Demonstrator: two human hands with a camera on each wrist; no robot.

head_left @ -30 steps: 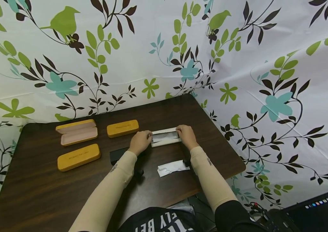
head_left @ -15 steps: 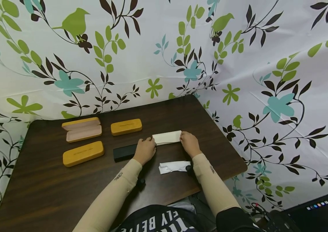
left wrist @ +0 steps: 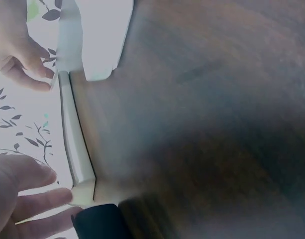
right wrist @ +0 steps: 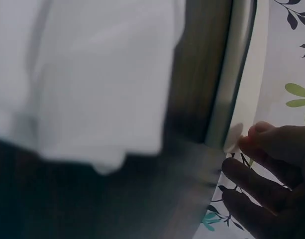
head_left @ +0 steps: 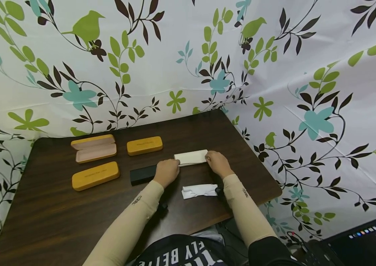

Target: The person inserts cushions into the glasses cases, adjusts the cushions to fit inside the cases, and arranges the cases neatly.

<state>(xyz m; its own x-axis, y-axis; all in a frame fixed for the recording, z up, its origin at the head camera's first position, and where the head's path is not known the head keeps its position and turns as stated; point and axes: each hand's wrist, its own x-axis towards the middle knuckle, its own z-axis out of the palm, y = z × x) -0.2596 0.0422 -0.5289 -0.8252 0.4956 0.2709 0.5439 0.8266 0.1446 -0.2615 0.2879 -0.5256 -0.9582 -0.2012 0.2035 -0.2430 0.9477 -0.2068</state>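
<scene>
A white glasses case [head_left: 192,158] lies lid down on the dark table, between my two hands. My left hand [head_left: 167,173] holds its left end; in the left wrist view the thumb and fingers are around the corner of the case [left wrist: 78,139]. At the right end, my right hand [head_left: 219,162] pinches the edge, thumb and forefinger together at the corner in the right wrist view. A black box-like case [head_left: 142,174] sits just left of my left hand, partly hidden by it. A folded white cloth or wrapper [head_left: 199,191] lies nearer to me.
Toward the left stand a yellow case with its lid up [head_left: 96,148], a closed yellow case [head_left: 96,176] in front of it, and another closed yellow case [head_left: 145,145] to the right. A patterned curtain [head_left: 161,55] borders the table. A laptop [head_left: 367,244] is at lower right.
A second ago the white case lay open with its silvery inside showing; its lid has since come down. Over the last half second both hands have stayed almost still at its ends.
</scene>
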